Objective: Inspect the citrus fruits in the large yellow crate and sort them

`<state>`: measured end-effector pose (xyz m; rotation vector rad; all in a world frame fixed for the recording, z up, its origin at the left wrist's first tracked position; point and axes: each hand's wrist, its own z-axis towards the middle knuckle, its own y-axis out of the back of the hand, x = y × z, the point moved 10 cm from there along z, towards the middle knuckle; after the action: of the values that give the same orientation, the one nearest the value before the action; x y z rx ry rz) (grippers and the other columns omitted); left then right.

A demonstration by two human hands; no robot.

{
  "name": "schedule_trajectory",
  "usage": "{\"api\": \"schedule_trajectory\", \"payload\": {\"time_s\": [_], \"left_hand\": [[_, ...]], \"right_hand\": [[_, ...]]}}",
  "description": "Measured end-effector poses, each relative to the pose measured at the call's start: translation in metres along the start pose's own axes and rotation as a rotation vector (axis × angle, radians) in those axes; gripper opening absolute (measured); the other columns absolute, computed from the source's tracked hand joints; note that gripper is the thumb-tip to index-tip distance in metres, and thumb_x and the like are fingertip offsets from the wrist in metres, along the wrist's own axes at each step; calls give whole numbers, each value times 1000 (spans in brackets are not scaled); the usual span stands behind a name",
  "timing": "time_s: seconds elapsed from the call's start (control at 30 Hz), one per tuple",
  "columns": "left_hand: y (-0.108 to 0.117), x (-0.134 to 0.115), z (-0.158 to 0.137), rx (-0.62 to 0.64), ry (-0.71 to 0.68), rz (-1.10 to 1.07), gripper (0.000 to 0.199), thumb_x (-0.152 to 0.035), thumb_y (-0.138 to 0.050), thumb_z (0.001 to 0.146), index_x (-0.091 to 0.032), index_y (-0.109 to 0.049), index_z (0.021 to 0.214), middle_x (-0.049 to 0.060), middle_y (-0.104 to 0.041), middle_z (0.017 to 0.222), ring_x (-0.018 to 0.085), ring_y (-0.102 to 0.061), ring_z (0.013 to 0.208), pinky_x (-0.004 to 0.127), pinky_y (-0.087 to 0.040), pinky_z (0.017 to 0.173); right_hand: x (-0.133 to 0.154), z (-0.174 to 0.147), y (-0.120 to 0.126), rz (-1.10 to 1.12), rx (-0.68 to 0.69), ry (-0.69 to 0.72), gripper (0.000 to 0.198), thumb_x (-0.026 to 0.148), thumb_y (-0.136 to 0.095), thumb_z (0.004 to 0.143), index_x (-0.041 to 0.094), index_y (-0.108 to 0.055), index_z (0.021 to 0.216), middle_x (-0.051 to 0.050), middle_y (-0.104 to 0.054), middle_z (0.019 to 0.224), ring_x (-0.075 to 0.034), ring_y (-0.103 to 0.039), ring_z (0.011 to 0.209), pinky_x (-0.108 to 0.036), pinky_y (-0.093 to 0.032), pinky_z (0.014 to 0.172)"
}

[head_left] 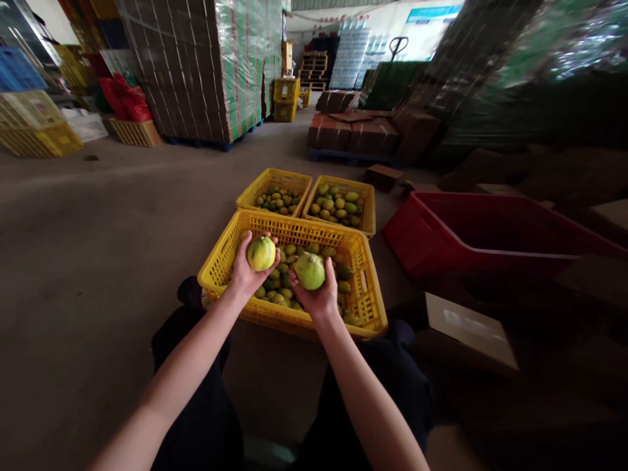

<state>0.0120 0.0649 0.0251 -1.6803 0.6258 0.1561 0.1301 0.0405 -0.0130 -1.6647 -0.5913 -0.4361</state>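
Note:
My left hand (243,271) is closed round a plump yellow fruit (261,254) streaked with green. In my right hand (321,298) sits a larger pale green fruit (310,271) with a knobbly top, fingers curled about it. Both hands are raised side by side over a yellow plastic crate (369,278), palms turned up. Many green and yellow fruits (282,297) lie inside that crate, partly hidden by my hands and forearms. The exact kind of fruit is not certain.
Behind the near crate stand a left yellow crate (241,200) and a right yellow crate (371,208), both holding similar fruit. A big red tub (426,242) and a cardboard box (468,330) are on the right. Wrapped pallet stacks (181,72) rise farther back.

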Motion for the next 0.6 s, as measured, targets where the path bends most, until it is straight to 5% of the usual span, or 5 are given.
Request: {"api": "schedule_trajectory", "payload": {"time_s": [0.27, 0.43, 0.6], "left_hand": [[-1, 6, -8, 8, 5, 79, 46, -51, -50, 91, -16, -63, 65, 5, -65, 66, 17, -66, 68, 28, -56, 61], [29, 24, 2, -190, 148, -17, 39, -38, -39, 92, -11, -67, 86, 9, -70, 76, 22, -71, 81, 36, -59, 77], [29, 28, 4, -201, 188, 23, 34, -28, -42, 89, -8, -67, 101, 10, -72, 76, 20, -71, 74, 29, -59, 64]], "right_hand": [[-12, -4, -8, -87, 60, -27, 46, 67, -62, 73, 22, -66, 84, -4, -70, 76, -20, -65, 66, -30, -51, 49], [-6, -1, -7, 122, 13, -61, 30, 45, -59, 83, 20, -69, 95, -4, -75, 87, -18, -69, 74, -29, -57, 61], [11, -3, -10, 216, -2, -53, 28, 41, -55, 89, 17, -69, 91, -7, -77, 86, -19, -72, 77, -29, -60, 65]]}}
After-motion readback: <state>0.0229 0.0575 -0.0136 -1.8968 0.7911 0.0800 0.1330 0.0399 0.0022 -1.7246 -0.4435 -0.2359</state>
